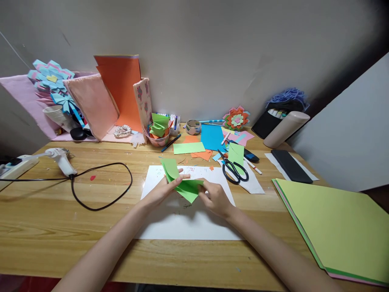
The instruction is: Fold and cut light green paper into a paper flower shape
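Both hands pinch the folded green paper point(182, 184) over the white sheet point(182, 227): left hand point(161, 192) on its left edge, right hand point(214, 198) on its right corner. Scissors point(232, 170) just beyond right hand; glue gun cord point(100, 194) well left.

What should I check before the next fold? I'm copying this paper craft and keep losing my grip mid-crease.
1. Both hands on the paper: ok. The left hand and right hand pinch the folded green paper from either side.
2. Paper backed by a flat surface: ok, it sits over the white sheet.
3. Scissors out of the hands' way: ok, lying to the right.
4. Glue gun and cord apart from the work: ok, far left.
5. Crease edges aligned: cannot tell.
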`<state>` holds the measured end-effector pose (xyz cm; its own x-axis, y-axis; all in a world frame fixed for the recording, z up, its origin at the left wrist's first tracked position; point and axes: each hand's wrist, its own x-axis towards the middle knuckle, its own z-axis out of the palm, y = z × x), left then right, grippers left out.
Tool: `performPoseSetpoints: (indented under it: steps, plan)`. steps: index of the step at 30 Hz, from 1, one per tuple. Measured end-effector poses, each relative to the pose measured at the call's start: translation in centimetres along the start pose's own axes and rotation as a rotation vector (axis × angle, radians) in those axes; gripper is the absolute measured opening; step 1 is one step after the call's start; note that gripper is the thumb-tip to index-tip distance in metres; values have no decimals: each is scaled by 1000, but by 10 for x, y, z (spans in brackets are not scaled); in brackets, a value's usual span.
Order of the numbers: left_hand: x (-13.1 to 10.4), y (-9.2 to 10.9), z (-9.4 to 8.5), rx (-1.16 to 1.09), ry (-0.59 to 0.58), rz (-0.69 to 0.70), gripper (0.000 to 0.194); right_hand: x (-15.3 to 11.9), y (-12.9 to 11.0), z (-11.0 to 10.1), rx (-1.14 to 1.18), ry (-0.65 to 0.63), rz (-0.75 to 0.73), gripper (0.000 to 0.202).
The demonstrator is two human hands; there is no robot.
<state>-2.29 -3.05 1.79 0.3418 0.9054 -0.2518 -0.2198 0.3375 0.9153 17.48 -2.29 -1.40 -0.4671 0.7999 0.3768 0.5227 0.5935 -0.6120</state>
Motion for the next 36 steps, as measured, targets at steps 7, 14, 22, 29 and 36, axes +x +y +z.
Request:
performPoseSetpoints:
  steps: [7, 14, 22, 29, 36]
  plan:
    - [9, -4, -7, -204, 215, 33, 39, 6, 2, 2, 633, 29, 464, 34]
    - [13, -4, -17, -185, 290, -53, 37, 14, 14, -8, 543, 252, 321, 49]
    - [6, 4, -16, -174, 171, -157, 36, 19, 28, -40, 417, -150, 96, 38]
    - [-1, 3, -10, -17, -24, -52, 50, 14, 19, -31, 489, -184, 70, 38]
    - [2, -2, 0, 120, -47, 62, 49, 13, 12, -8, 605, 175, 489, 35]
